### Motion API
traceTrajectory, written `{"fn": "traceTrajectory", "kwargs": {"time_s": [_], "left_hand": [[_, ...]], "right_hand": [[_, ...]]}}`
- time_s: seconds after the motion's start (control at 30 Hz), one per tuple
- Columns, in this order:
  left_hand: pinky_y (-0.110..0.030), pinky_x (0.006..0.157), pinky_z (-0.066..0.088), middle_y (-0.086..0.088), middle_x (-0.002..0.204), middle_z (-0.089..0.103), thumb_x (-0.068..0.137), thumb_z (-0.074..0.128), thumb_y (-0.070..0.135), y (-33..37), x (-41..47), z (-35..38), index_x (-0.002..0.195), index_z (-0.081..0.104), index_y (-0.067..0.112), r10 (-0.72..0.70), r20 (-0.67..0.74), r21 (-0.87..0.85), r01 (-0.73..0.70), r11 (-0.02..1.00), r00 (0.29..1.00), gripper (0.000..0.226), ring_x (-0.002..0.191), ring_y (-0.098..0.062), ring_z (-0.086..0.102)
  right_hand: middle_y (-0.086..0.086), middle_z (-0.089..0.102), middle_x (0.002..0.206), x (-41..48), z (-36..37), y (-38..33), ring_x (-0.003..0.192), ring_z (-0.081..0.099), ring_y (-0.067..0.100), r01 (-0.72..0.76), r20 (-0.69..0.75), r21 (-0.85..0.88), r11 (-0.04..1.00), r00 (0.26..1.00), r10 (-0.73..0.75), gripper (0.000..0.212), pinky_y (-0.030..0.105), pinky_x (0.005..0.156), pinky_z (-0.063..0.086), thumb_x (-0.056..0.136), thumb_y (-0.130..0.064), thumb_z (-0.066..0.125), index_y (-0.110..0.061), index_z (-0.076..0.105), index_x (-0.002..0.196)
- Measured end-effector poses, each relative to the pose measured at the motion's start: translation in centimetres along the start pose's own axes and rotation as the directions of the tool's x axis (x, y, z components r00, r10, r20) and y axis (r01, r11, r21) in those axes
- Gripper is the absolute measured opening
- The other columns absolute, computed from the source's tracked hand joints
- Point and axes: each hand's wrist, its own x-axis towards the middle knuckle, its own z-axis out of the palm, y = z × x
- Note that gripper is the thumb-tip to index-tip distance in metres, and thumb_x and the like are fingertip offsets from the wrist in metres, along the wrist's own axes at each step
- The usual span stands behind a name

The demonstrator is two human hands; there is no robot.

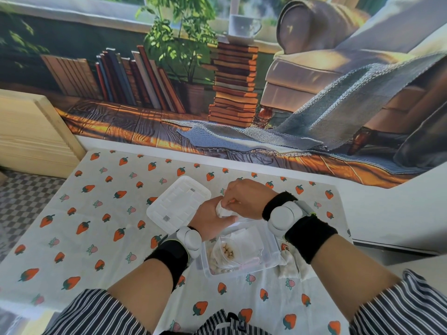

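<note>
A clear plastic box (pixel 271 259) stands on the strawberry-print tablecloth (pixel 84 238) in front of me. Inside it lie small clear bags of pale round pieces (pixel 227 252). Its white lid (pixel 176 204) lies flat on the cloth to the upper left. Just above the box's far edge, my left hand (pixel 210 220) and my right hand (pixel 246 199) meet around a small white bag (pixel 223 210). The left hand holds it from below while the right hand's fingertips pinch its top. What the bag contains is hidden by my fingers.
Another clear bag of pale pieces (pixel 289 267) lies on the cloth to the right of the box. A wooden panel (pixel 31 136) stands at the far left. A printed wall hanging (pixel 217 81) rises behind the table. Checked flooring (pixel 21 201) shows at left.
</note>
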Motion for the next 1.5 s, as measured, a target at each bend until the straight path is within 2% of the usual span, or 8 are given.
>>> {"fn": "traceTrajectory", "kwargs": {"time_s": [0.2, 0.37, 0.53, 0.77, 0.93, 1.07, 1.37, 1.5], "left_hand": [[-0.027, 0.083, 0.051, 0.004, 0.094, 0.073, 0.083, 0.079, 0.023, 0.4, -0.1, 0.0, 0.097, 0.067, 0.026, 0.018, 0.012, -0.003, -0.018, 1.000, 1.000, 0.018, 0.093, -0.012, 0.067], [-0.033, 0.080, 0.053, 0.002, 0.088, 0.071, 0.087, 0.075, 0.020, 0.6, -0.2, 0.0, 0.092, 0.065, 0.027, 0.015, 0.034, -0.005, -0.015, 1.000, 0.999, 0.014, 0.084, -0.017, 0.068], [-0.024, 0.074, 0.049, 0.019, 0.076, 0.066, 0.083, 0.079, 0.022, 0.7, -0.2, 0.2, 0.078, 0.060, 0.045, 0.039, 0.044, -0.032, -0.037, 0.999, 0.998, 0.030, 0.074, -0.002, 0.060], [-0.028, 0.080, 0.052, 0.007, 0.085, 0.069, 0.084, 0.081, 0.021, 0.7, -0.2, 0.1, 0.085, 0.061, 0.030, 0.051, 0.054, 0.000, -0.051, 0.999, 0.997, 0.022, 0.083, -0.008, 0.063], [-0.011, 0.063, 0.043, 0.021, 0.066, 0.066, 0.084, 0.079, 0.016, 0.8, -0.6, 0.1, 0.079, 0.060, 0.036, 0.037, 0.044, -0.016, -0.036, 0.999, 0.998, 0.028, 0.062, 0.007, 0.059], [-0.011, 0.064, 0.044, 0.029, 0.067, 0.065, 0.086, 0.077, 0.013, 0.4, -1.0, 0.1, 0.083, 0.061, 0.033, 0.031, 0.023, -0.077, -0.029, 0.997, 0.999, 0.026, 0.064, 0.009, 0.058], [-0.013, 0.064, 0.050, 0.007, 0.089, 0.074, 0.084, 0.081, 0.015, 0.7, -1.6, 0.8, 0.098, 0.068, 0.021, 0.033, 0.043, -0.200, -0.023, 0.980, 0.999, 0.020, 0.078, -0.002, 0.067], [-0.018, 0.059, 0.051, -0.006, 0.086, 0.070, 0.083, 0.082, 0.015, 0.1, -1.7, 0.7, 0.094, 0.066, 0.012, 0.026, 0.025, -0.176, -0.021, 0.984, 0.999, 0.020, 0.069, -0.005, 0.061]], "right_hand": [[-0.010, 0.047, 0.063, 0.1, 0.1, -0.4, 0.060, 0.044, 0.013, -0.027, -0.029, 0.003, 1.000, 0.999, 0.027, 0.031, 0.035, 0.061, 0.041, 0.090, -0.014, 0.054, -0.026, 0.062, 0.062], [0.003, 0.043, 0.093, 0.0, 0.3, -0.5, 0.077, 0.048, 0.025, -0.031, 0.084, -0.094, 0.995, 0.996, 0.038, 0.037, 0.037, 0.068, 0.044, 0.094, -0.003, 0.044, -0.020, 0.077, 0.099], [-0.006, 0.043, 0.089, -0.5, -0.2, -0.9, 0.081, 0.052, 0.020, -0.075, 0.019, -0.079, 0.994, 0.997, 0.077, 0.019, 0.036, 0.068, 0.050, 0.089, -0.027, 0.055, -0.025, 0.073, 0.087], [-0.006, 0.053, 0.096, -0.6, -0.7, -1.1, 0.086, 0.056, 0.018, -0.042, 0.014, -0.117, 0.992, 0.999, 0.044, 0.021, 0.033, 0.074, 0.052, 0.084, -0.031, 0.063, -0.028, 0.075, 0.101], [-0.004, 0.059, 0.095, -0.5, -0.2, -1.1, 0.085, 0.059, 0.018, -0.015, -0.031, -0.030, 0.999, 0.999, 0.014, 0.019, 0.036, 0.077, 0.053, 0.086, -0.032, 0.058, -0.028, 0.076, 0.090], [-0.016, 0.053, 0.084, -0.6, 0.0, -0.8, 0.076, 0.050, 0.003, -0.009, -0.094, 0.072, 0.997, 0.995, 0.016, 0.016, 0.022, 0.071, 0.043, 0.086, -0.039, 0.059, -0.028, 0.072, 0.084], [-0.010, 0.069, 0.076, -0.7, 0.8, -0.6, 0.075, 0.062, 0.008, -0.045, -0.125, 0.233, 0.971, 0.989, 0.075, 0.012, 0.029, 0.068, 0.053, 0.082, -0.022, 0.058, -0.028, 0.058, 0.093], [-0.013, 0.068, 0.086, -1.0, 0.6, -0.3, 0.072, 0.062, 0.006, -0.074, -0.148, 0.326, 0.943, 0.981, 0.128, 0.010, 0.027, 0.068, 0.051, 0.087, -0.026, 0.058, -0.031, 0.054, 0.095]]}}
